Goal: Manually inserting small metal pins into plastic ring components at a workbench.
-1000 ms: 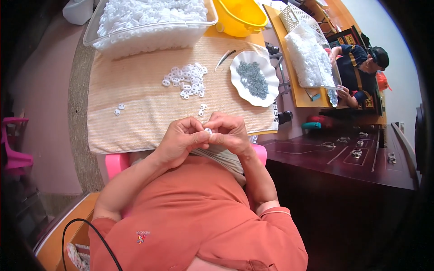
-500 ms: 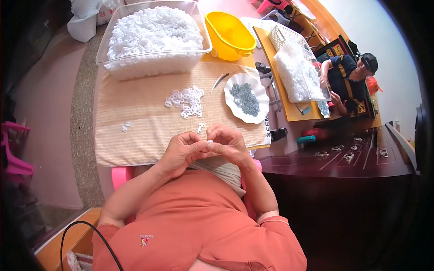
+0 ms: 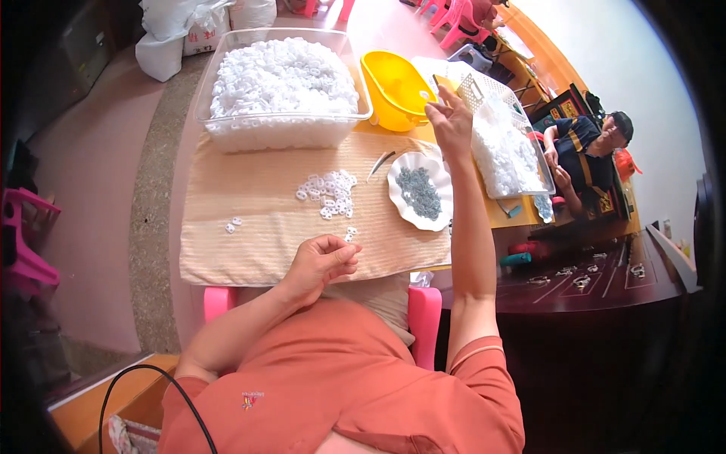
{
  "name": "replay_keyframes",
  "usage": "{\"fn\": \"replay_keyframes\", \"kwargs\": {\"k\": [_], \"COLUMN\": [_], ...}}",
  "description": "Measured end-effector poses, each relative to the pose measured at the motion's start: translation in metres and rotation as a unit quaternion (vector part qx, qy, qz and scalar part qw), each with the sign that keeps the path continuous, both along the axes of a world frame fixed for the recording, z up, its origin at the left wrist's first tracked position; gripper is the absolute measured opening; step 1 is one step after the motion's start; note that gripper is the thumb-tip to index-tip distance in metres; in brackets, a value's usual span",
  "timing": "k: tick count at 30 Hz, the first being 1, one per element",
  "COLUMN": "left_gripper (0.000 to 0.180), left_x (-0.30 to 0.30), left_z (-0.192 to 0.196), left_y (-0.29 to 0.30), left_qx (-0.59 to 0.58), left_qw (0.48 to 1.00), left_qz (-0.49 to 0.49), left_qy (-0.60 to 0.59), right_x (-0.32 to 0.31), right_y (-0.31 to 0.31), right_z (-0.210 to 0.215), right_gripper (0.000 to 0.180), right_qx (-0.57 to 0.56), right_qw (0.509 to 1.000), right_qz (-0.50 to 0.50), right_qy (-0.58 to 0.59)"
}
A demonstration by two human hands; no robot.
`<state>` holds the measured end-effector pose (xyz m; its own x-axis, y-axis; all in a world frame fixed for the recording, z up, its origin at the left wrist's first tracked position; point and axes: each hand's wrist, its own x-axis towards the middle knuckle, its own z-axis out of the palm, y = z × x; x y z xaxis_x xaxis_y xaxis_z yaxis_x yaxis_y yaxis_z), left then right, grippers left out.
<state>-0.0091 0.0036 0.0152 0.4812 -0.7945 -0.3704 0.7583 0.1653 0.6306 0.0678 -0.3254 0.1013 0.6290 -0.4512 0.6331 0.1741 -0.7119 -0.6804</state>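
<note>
a work surface was seen, a tabletop (image 3: 151, 227) covered by a beige striped mat (image 3: 257, 219). at its far edge a large clear bin (image 3: 227, 125) heaped with white plastic rings was stood, with a yellow bowl (image 3: 393, 94) just beside it and a white slotted basket (image 3: 522, 163) of more white pieces to the right. nearer, a scalloped white dish (image 3: 401, 181) of small grey parts was set on the mat, tweezers (image 3: 380, 161) lying just beside it, and a loose cluster of white rings (image 3: 330, 193) was spread near the middle.

the right hand (image 3: 452, 121) was raised over the gap between bowl and basket, its grip judged to be opening with the fingers spread; whether anything small was pinched could not be told. the left hand (image 3: 324, 261) was held at the near edge of the mat, its grip loosely curled shut, and what it held could not be made out; two rings (image 3: 351, 233) lay just beside it.

the step in hand was judged to be the dropping of a finished piece toward the basket. a return to the ring cluster and the grey parts would be called for next. the dish and tweezers lay beneath that arm, so a sleeve brush could be risked. another person (image 3: 586, 155) was seated beyond the basket.
</note>
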Motion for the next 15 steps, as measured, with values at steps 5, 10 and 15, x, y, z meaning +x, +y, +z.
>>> {"fn": "replay_keyframes", "kwargs": {"k": [5, 10, 15], "left_gripper": [0.010, 0.010, 0.009], "left_x": [0.007, 0.013, 0.018], "left_z": [-0.005, -0.017, -0.016], "left_y": [-0.002, -0.005, -0.002], "left_qx": [0.032, -0.010, 0.006], "left_qw": [0.999, 0.997, 0.991], "left_qz": [0.025, 0.073, 0.128], "left_qy": [-0.014, -0.028, -0.040], "right_x": [-0.012, -0.061, -0.095], "right_y": [0.024, 0.074, 0.109], "right_z": [-0.023, -0.054, -0.075], "right_gripper": [0.031, 0.018, 0.016], "right_qx": [0.065, 0.054, -0.023], "right_qw": [0.989, 0.939, 0.917], "right_qz": [0.072, 0.174, 0.190], "right_qy": [0.113, 0.291, 0.350]}}
